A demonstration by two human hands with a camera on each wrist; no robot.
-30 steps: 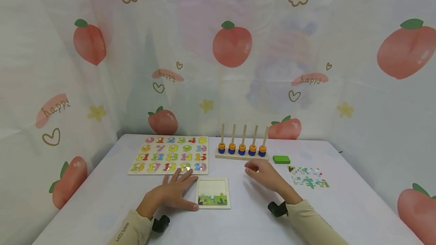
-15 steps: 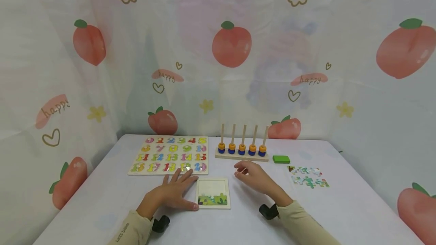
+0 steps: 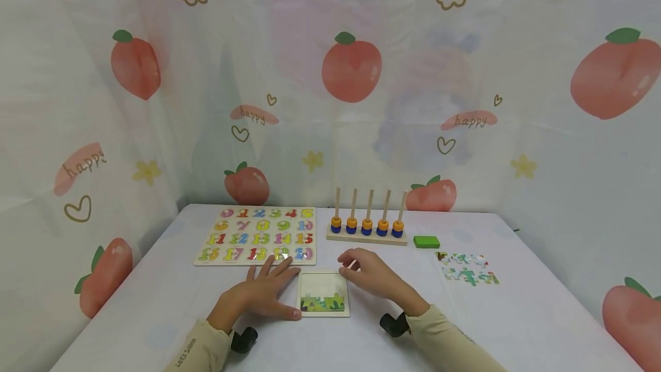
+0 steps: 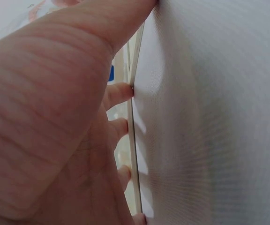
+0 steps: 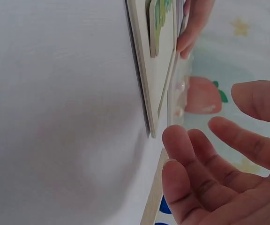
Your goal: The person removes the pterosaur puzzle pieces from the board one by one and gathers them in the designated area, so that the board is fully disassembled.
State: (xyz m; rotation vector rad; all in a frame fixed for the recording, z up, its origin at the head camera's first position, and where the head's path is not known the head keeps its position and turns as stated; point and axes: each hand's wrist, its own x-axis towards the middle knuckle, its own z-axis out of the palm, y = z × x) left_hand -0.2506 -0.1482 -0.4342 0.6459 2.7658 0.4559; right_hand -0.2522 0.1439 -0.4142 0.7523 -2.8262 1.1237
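Note:
A small square wooden puzzle tray (image 3: 319, 283) lies on the table, its near part filled by a green strip of jigsaw pieces (image 3: 322, 303). My left hand (image 3: 265, 294) is spread flat beside it, thumb at the tray's lower left corner and fingertips at the near edge of the number board (image 3: 237, 239). Close to the tray's upper right corner is my right hand (image 3: 374, 277), its fingers loosely bent. The right wrist view shows nothing between those fingers (image 5: 191, 145), and the tray corner just past them.
An abacus-like peg stand (image 3: 366, 239) with orange and blue beads stands at the back. To its right lies a green block (image 3: 426, 242). Loose jigsaw pieces (image 3: 469, 276) are laid in two rows farther right. A peach-printed cloth (image 3: 289, 73) hangs behind the table.
My right hand has moved left from below the peg stand to the tray's upper right corner. My left hand and the tray have stayed in place.

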